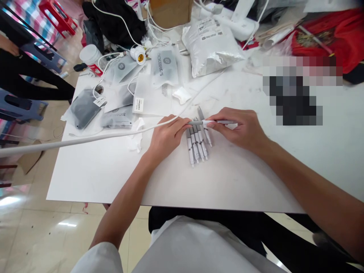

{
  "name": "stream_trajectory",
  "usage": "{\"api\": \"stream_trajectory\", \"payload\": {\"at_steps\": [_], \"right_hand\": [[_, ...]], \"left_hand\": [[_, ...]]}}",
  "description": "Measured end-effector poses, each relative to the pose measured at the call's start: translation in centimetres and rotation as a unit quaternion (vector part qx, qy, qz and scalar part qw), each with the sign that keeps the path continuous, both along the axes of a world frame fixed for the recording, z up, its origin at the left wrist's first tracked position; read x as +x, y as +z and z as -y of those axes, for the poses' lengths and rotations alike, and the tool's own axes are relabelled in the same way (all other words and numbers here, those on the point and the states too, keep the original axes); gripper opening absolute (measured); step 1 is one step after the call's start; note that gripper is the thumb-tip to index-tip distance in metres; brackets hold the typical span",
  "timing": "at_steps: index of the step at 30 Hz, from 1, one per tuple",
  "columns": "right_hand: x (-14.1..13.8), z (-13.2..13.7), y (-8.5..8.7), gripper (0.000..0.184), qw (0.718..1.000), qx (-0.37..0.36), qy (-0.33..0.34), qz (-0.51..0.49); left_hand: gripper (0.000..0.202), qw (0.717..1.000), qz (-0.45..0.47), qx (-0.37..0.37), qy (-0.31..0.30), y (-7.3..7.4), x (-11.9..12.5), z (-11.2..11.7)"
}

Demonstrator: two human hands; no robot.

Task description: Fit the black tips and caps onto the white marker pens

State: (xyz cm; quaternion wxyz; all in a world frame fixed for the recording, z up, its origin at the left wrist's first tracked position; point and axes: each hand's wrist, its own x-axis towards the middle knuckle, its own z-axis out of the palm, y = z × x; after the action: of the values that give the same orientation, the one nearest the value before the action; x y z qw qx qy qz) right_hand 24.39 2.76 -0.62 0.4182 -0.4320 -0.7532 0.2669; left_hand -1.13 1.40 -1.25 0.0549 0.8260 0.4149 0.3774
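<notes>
My left hand (166, 135) and my right hand (241, 127) both pinch one grey pen (212, 122), held level just above the white table (113, 170). The left fingertips close on its left end, while the right fingers wrap its right part. Under the held pen lies a row of several grey pens (197, 144), side by side and pointing toward me. A thick white cable (85, 139) runs from the left edge across the table and passes behind my left hand.
Several grey plastic pouches (165, 68) and a white padded bag (212, 47) crowd the far side of the table. A cardboard box (170, 11), cords and a lamp socket (138, 55) lie behind them. Another person in black (25, 72) sits at far left near stools.
</notes>
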Motion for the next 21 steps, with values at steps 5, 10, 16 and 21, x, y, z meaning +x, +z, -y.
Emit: {"api": "stream_trajectory", "payload": {"at_steps": [5,10,16,21], "right_hand": [[-0.2,-0.9,-1.1,0.025,0.973,-0.081,0.015,-0.214],[0.6,-2.5,-1.6,0.021,0.943,-0.122,0.061,-0.304],[2.9,-3.8,-0.5,0.047,0.962,-0.105,0.079,-0.238],[3.9,-4.0,0.1,0.062,0.946,-0.148,0.112,-0.265]], "left_hand": [[0.019,1.000,0.030,0.001,0.001,0.0,0.3,0.2],[0.018,1.000,0.008,0.005,-0.019,0.0,0.4,0.5],[0.015,1.000,-0.009,0.012,-0.014,0.2,0.4,0.4],[0.013,0.999,-0.008,0.026,-0.019,0.2,0.4,0.4]]}}
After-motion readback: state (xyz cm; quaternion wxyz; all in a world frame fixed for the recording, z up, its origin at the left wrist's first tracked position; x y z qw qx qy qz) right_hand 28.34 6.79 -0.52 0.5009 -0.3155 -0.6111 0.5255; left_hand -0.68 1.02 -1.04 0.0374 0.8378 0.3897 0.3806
